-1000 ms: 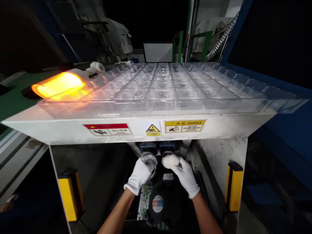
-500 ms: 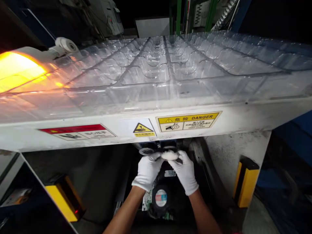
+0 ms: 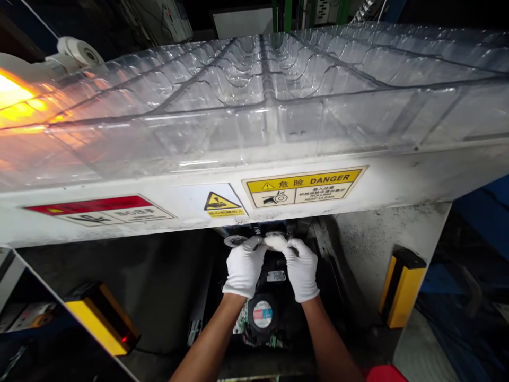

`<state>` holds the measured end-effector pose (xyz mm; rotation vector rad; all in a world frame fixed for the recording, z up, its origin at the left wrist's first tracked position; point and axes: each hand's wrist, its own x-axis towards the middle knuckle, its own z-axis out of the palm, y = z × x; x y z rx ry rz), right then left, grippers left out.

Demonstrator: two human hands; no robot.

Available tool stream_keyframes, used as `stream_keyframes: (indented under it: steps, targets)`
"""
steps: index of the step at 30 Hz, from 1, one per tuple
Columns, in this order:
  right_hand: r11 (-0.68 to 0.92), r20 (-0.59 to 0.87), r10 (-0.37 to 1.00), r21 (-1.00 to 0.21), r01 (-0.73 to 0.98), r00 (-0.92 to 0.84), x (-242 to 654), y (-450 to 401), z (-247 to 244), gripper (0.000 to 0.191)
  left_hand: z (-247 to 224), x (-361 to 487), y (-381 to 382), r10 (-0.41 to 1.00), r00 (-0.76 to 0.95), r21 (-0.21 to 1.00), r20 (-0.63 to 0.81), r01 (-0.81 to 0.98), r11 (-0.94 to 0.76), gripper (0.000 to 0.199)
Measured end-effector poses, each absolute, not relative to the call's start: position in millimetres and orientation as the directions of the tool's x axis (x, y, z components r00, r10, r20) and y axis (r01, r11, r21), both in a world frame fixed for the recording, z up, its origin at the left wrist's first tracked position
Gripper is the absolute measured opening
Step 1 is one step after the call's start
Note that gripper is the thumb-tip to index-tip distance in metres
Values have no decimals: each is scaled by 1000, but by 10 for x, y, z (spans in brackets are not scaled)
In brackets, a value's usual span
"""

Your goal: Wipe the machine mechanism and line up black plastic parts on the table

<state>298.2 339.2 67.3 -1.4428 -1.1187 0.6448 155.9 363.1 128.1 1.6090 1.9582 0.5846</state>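
Below the danger label (image 3: 305,187), a whitish, elongated, fuzzy wad (image 3: 275,242).

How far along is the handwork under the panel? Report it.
Nothing looks finished: near pockets of the clear tray seem unfilled. In hand is the white piece, pinched between the left hand and right hand. Left to do, probably: finishing with it and letting go.

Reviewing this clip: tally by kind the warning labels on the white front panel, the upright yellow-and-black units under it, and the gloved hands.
Warning labels: 3
Yellow-and-black units: 2
White-gloved hands: 2
Total: 7
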Motion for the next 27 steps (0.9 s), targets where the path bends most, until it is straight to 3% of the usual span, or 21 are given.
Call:
stream_keyframes:
  steps: [14,20,23,25,27]
  targets:
    - [73,212,897,-936,345,387,3001,3454,747,10,1336,1621,3640,975,-172,636,-140,739,222,19]
    - [-18,135,886,-946,325,443,3012,3491,754,9,1387,1644,3637,969,-214,602,-123,760,244,16]
    - [-80,80,867,-952,295,492,3075,3372,883,22,1384,1641,3633,952,-278,539,-125,787,300,25]
    - [-80,6,915,-977,196,403,3113,3279,1023,27,1370,1639,3631,953,-272,542,-130,786,298,28]
    - [-79,-80,987,-997,-16,137,3121,3244,1155,28,1360,1637,3626,965,-229,589,-126,766,258,25]
